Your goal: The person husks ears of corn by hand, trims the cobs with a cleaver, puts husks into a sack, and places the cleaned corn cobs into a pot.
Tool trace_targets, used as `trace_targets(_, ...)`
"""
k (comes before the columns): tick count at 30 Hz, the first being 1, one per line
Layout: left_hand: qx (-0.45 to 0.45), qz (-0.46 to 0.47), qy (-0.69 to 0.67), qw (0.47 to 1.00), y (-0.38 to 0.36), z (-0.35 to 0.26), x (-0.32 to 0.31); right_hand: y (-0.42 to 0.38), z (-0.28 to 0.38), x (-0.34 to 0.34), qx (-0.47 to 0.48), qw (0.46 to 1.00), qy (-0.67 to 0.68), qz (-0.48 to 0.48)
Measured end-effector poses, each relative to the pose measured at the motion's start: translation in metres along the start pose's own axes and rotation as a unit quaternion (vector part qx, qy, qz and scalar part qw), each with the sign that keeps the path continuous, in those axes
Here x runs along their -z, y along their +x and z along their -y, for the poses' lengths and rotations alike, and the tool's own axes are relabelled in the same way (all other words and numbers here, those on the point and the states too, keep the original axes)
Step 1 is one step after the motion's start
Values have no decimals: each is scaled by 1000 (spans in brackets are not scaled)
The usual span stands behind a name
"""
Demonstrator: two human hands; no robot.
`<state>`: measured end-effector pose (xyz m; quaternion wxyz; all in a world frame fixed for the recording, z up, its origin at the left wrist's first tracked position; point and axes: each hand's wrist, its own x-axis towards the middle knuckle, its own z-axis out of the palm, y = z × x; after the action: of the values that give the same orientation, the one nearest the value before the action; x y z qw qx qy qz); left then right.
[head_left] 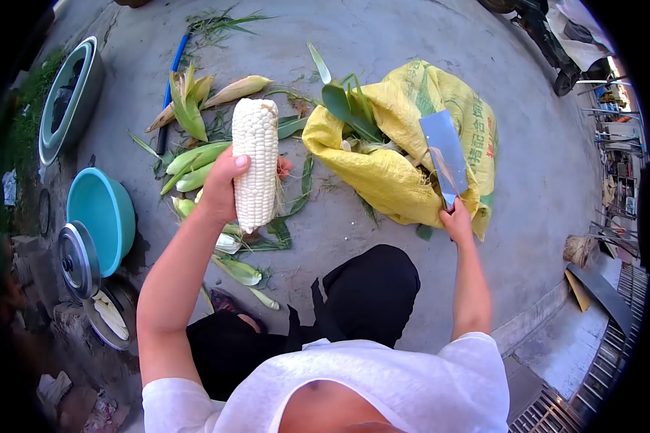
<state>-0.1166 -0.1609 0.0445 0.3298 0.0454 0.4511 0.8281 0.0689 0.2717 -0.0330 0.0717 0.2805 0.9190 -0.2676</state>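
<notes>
Corn point(256, 162), white and peeled, stands up in the left hand point(222, 186), grip wrapped around it. The right hand point(456, 222) squeezes a cleaver point(445, 155), blade up, away from the yellow sack point(404, 137).

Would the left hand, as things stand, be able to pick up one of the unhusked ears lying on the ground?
Probably not yet: the left hand is closed around the husked white cob. The unhusked ears lie just beneath, with nothing covering them.
</notes>
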Motion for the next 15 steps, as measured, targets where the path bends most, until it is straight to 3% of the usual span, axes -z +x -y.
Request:
trace_targets(5, 94, 22, -96, 991, 41, 42, -36, -7, 24, -9, 42, 988, 134, 67)
trace_targets(10, 24, -6, -173, 985, 56, 74, -50, -3, 65, -10, 87, 956, 241, 144)
trace_targets(15, -15, 35, -248, 968, 77, 86, -58, -14, 99, 2, 97, 933, 298, 178)
